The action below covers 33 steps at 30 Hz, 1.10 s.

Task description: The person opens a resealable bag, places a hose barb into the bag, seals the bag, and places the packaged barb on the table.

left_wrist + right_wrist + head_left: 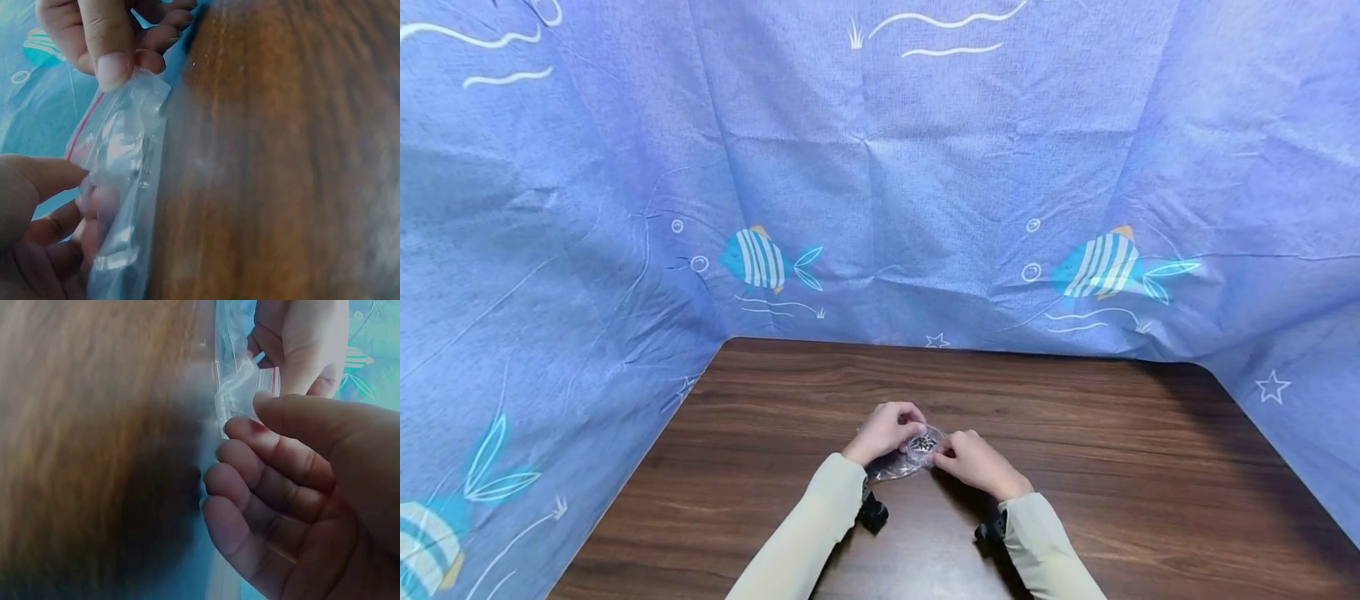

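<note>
A clear zip-lock bag [895, 467] with small dark and silvery pieces [923, 444] inside is held between both hands over the table. Along its mouth runs a red seal line [85, 127], seen in the left wrist view. My left hand [886, 429] pinches the bag's edge between thumb and fingers, some fingertips showing through the plastic. At the other end of the red line, my right hand [977, 462] pinches a corner of the bag with thumb and index finger. Its other fingers [228, 484] are loosely curled. Whether the seal is parted I cannot tell.
A dark wood-grain table [760, 492] lies beneath the hands. Blue cloth [940, 183] printed with fish hangs behind it and at the sides. Black wrist cameras [872, 510] sit under both cuffs.
</note>
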Available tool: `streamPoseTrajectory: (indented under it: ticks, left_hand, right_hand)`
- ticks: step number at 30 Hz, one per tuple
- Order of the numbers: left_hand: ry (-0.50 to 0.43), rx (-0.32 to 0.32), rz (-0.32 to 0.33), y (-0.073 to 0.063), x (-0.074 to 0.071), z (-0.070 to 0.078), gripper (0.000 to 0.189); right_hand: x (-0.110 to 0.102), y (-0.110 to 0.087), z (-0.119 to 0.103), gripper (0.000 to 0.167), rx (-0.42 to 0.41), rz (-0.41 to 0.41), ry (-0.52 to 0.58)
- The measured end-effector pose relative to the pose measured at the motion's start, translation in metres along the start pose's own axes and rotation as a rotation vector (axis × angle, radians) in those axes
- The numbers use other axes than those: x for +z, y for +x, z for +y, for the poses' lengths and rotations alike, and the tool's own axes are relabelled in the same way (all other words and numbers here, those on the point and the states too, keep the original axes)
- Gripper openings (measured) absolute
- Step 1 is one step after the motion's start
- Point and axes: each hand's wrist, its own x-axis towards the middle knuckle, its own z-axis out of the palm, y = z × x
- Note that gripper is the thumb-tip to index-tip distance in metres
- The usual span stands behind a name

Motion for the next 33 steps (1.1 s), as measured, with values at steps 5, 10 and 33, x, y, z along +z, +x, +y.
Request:
streamPoseTrajectory:
  ticks: [5,10,33]
  left_hand:
    - [-0.055,-0.009,0.058,-0.002,-0.002,0.0,0.009]
    - [-0.08,0.001,0.114,-0.004,-0.005,0.003,0.012]
    - [-0.083,0.147,0.294,-0.007,-0.014,0.016,0.013]
  right_hand:
    - [-0.008,-0.001,0.008,0.018,-0.025,0.034,-0.024]
    - [-0.019,-0.003,0.017,0.013,-0.043,0.117,-0.048]
    - [-0.059,-0.002,0.034,0.012,0.088,0.308,0.118]
